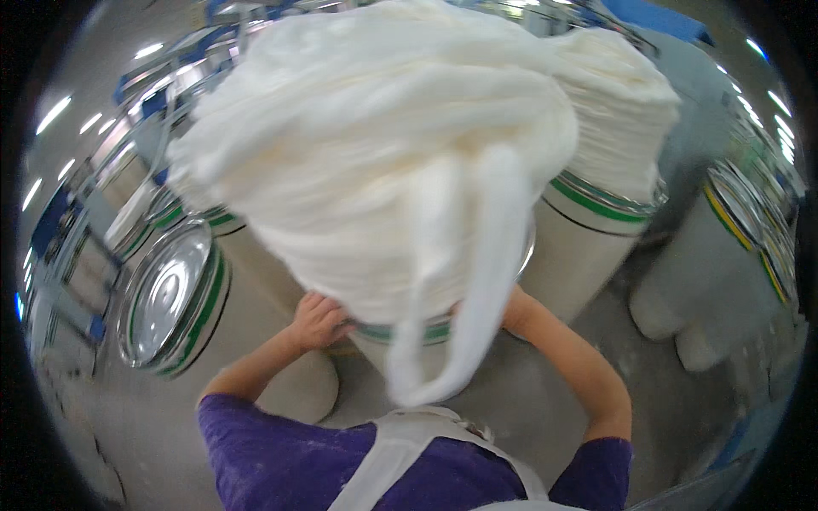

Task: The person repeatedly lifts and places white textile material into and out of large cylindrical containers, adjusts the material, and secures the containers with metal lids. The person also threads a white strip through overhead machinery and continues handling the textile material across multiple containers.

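Observation:
A huge heap of white fibre sliver (383, 170) towers out of a pale sliver can (375, 347) with a green band, directly in front of me. My left hand (319, 321) is closed on the left side of this can's rim, fingers curled over it. At the rim's right side is my right hand (514, 308), its fingers mostly hidden behind a loop of sliver (498, 255). That loop hangs down the near side of the heap, below the rim and between my forearms.
Behind to the right stands another filled can (579, 247), sliver piled above its rim. A can with a shiny metal top (170, 294) is at left. Grey cans with yellow bands (703, 255) stand at far right. Blue-and-grey machinery (64, 247) lines the left.

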The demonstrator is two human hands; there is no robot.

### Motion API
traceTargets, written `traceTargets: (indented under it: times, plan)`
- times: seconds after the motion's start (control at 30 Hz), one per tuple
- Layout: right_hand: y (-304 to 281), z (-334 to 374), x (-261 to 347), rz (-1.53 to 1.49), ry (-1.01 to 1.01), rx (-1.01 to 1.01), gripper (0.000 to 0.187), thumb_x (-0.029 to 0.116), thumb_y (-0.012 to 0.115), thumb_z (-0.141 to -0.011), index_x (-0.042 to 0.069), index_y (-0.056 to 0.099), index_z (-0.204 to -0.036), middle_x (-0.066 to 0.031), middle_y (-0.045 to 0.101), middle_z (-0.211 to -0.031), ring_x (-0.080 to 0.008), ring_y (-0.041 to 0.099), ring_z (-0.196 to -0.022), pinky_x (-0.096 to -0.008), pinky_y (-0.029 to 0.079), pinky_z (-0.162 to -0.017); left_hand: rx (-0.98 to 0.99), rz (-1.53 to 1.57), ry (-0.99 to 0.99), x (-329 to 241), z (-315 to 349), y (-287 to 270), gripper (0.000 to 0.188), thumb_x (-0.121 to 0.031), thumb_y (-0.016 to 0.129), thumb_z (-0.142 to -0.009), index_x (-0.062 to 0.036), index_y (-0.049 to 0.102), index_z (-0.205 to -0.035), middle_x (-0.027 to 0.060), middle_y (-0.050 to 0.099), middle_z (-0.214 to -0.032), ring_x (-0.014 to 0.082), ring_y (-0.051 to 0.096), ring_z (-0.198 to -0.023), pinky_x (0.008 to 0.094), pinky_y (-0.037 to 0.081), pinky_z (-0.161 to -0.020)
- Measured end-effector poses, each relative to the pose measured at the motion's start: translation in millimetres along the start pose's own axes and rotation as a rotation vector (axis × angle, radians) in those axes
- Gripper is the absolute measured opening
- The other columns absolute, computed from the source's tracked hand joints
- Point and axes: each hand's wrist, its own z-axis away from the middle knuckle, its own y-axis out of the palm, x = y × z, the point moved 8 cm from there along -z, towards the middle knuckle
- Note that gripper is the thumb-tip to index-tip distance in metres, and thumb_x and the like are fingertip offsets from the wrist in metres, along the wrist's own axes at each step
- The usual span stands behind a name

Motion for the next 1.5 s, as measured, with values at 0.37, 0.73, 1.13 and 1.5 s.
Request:
traceTargets:
  times: [0.37, 0.73, 1.13, 1.5]
  plan:
    - [5.1, -63.4, -115.7, 0.253, 0.171, -0.293, 0.042, 0.029, 0.069, -0.074, 0.002, 0.06, -0.104, -0.0136, 0.058, -0.11, -0.0324, 0.052, -0.108, -0.0437, 0.039, -0.098, -0.01, -0.332, -0.398, 72.5, -35.4, 50.0, 0.029, -0.022, 0.069, -0.072, -0.0078, 0.056, -0.095, 0.0074, 0.055, -0.091, 0.0277, 0.054, -0.087, 0.0399, 0.043, -0.078]
    - [-87.3, 161.0, -278.3, 0.674, 0.578, -0.161, 0.026, 0.013, 0.058, -0.076, 0.008, 0.058, -0.101, -0.0099, 0.056, -0.097, -0.0272, 0.054, -0.093, -0.0401, 0.044, -0.079, 0.173, -0.281, -0.731, 66.4, -35.6, 167.8, 0.032, -0.017, 0.066, -0.078, -0.0102, 0.054, -0.108, 0.0103, 0.054, -0.108, 0.0307, 0.049, -0.106, 0.043, 0.039, -0.091]
    - [-129.6, 206.5, -366.5, 0.682, 0.802, -0.324, 0.016, 0.025, 0.06, -0.08, 0.01, 0.054, -0.083, -0.0055, 0.052, -0.076, -0.0238, 0.056, -0.071, -0.0366, 0.046, -0.06, 0.388, 0.056, -0.614, 121.9, -164.9, 373.7, 0.027, -0.015, 0.055, -0.086, -0.0065, 0.056, -0.112, 0.013, 0.055, -0.116, 0.0326, 0.051, -0.108, 0.0442, 0.04, -0.094]
    - [-118.3, 242.3, -385.2, 0.78, 0.903, -0.134, 0.038, 0.047, 0.068, -0.072, 0.012, 0.053, -0.073, -0.004, 0.056, -0.065, -0.0215, 0.058, -0.059, -0.0347, 0.046, -0.051, 0.102, -0.226, -0.433, 384.7, -275.1, 428.9, 0.038, -0.014, 0.052, -0.087, -0.0035, 0.05, -0.124, 0.017, 0.053, -0.122, 0.0344, 0.046, -0.119, 0.0401, 0.036, -0.101]
